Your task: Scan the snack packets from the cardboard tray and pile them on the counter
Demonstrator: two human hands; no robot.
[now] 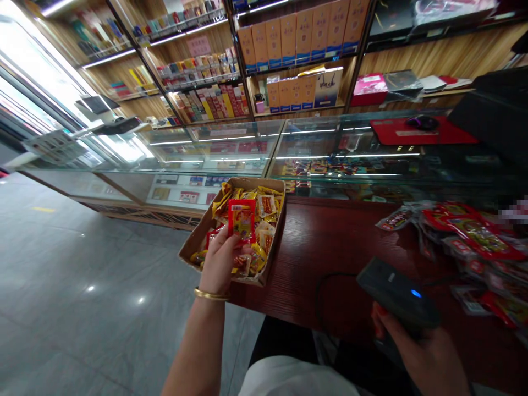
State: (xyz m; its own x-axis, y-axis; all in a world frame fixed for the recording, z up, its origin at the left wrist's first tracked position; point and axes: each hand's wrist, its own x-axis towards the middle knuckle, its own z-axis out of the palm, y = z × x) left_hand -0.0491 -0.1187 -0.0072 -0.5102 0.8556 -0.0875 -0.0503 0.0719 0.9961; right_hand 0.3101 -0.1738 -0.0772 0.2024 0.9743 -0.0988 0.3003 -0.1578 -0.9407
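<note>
While the outstretched left hand point(220, 258) pinches a red packet point(242, 219) over a box point(201, 234), the right hand point(429, 352) grips a scanner point(396, 294).

Glossy grey floor tiles point(94, 324) covered the lower left of the frame, dotted with small white reflections. A dark red wooden bench point(305, 236) stretched from the centre to the lower right. Behind it, glass display cases point(264, 129) crossed the middle. Wood-grain wall shelves point(412, 61) spanned the top, several edged by bright strip lights point(109, 59); daylight glared through windows point(27, 52) at the upper left.
</note>
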